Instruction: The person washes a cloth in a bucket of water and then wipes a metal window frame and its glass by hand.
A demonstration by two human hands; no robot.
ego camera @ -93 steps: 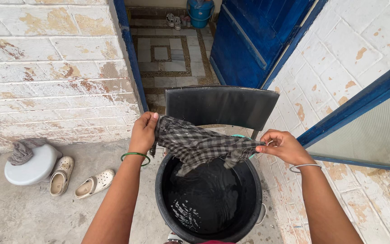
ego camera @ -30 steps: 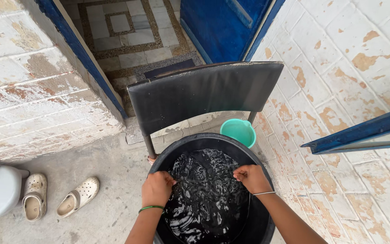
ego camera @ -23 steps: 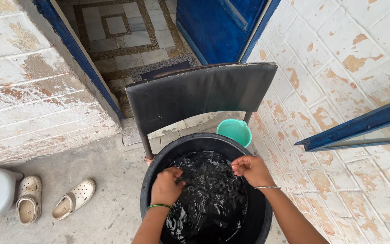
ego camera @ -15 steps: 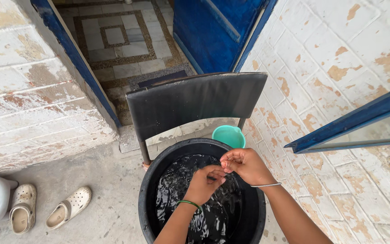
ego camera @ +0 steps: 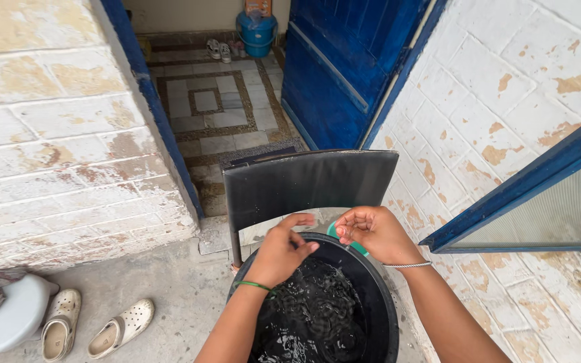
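Here, start at the left hand: lifted just above the water, a green band at the wrist, fingers loose and stretched toward the other hand, gripping nothing. Then look to the right hand, with a thin bangle at the wrist: cupped, fingers bent in, fingertips nearly meeting the left's; cannot tell whether anything small sits in that palm. Find the dark cloth below both hands, sunk in the dark water of the black bucket, apart from either hand. To work the cloth well, judging from this: reach down with both hands together, spread the fingers wide before closing, and take hold of two separate folds rather than one bunch. Lift straight up over the middle of the bucket, so as to drip inside the rim and not onto the concrete floor. Mind the black chair back just behind the bucket, and the teal tub peeking out under the right hand. Leave the pale clogs and the white basin well to the left out of any splash; likewise the blue door beyond.
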